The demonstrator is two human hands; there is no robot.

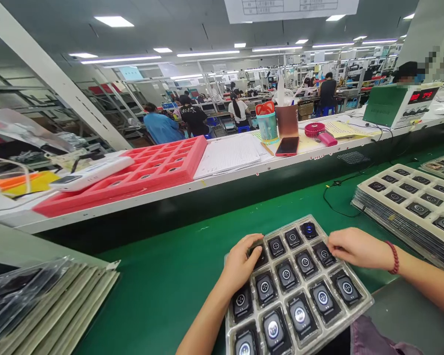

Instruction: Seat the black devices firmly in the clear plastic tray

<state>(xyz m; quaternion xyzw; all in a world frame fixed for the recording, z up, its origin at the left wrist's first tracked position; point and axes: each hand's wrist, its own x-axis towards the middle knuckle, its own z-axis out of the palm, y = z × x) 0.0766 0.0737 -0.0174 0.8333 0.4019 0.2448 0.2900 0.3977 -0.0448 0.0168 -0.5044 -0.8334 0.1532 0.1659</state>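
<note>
A clear plastic tray (pixel 366 299) lies on the green conveyor belt (pixel 163 281) in front of me, with several small black square devices (pixel 286 275) seated in its pockets. My left hand (pixel 240 264) rests on the tray's far left corner, fingers curled over the device in that pocket. My right hand (pixel 355 246), with a red bead bracelet at the wrist, touches the tray's right edge near the top, fingers bent down onto it. Neither hand has lifted anything.
A stack of similar filled trays (pixel 410 207) sits to the right. Flat empty trays and bags (pixel 48 305) lie at lower left. Beyond the belt, a shelf holds a red tray (pixel 159 167), papers, a phone (pixel 287 146), cups and a green display box (pixel 395 106). Other workers sit far behind.
</note>
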